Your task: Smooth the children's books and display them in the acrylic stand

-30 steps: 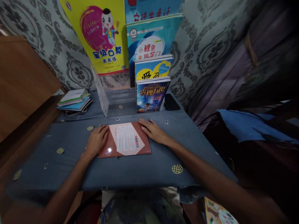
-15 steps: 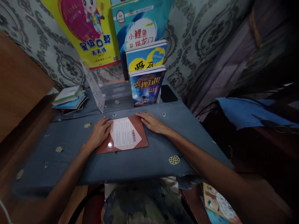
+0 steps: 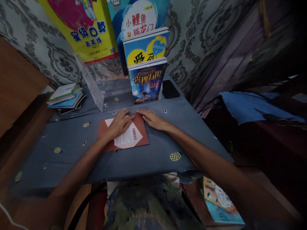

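1. Two bare hands are on one brown book [image 3: 127, 139], which lies flat near the middle of the cloth-covered table [image 3: 148, 164], pale printed panel facing up
2. Left hand [image 3: 120, 124]: palm down across the upper middle of the cover, fingers stretched out, hiding part of the panel; it clasps nothing
3. Right hand [image 3: 153, 120]: laid flat at the book's upper right corner, fingers extended, tips at the cover's edge; no grasp; cannot tell how firmly it presses
4. Behind the book: clear stand [image 3: 92, 88] with upright books, including a dark blue book [image 3: 146, 83] in front at right and a yellow book [image 3: 90, 48] at left
5. Dark flat slab [image 3: 170, 89]: on the table, just right of the stand
6. Stack of small books [image 3: 65, 97]: table's far left
7. Orange and teal books [image 3: 222, 206]: lower than the tabletop, at right
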A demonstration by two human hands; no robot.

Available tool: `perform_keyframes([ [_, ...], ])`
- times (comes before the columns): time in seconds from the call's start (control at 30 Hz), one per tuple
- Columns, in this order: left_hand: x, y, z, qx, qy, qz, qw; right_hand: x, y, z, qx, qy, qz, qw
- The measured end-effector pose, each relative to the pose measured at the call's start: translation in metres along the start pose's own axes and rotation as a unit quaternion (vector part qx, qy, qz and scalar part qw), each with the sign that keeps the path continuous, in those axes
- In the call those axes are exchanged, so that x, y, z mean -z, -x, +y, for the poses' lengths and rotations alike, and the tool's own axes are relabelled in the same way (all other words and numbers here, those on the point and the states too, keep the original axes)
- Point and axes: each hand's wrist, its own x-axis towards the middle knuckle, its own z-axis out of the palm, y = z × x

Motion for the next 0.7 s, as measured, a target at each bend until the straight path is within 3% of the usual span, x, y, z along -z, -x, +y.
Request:
perform_keyframes([
  [0.27,-0.001,0.001,0.029,-0.063,0.028,-0.015,0.998,-0.001,-0.001,0.001,0.008,0.012,-0.001,1.000],
  [0.7,0.011,0.041,0.074,-0.118,0.061,-0.074,0.988,-0.002,0.000,0.002,0.004,0.023,0.007,1.000],
])
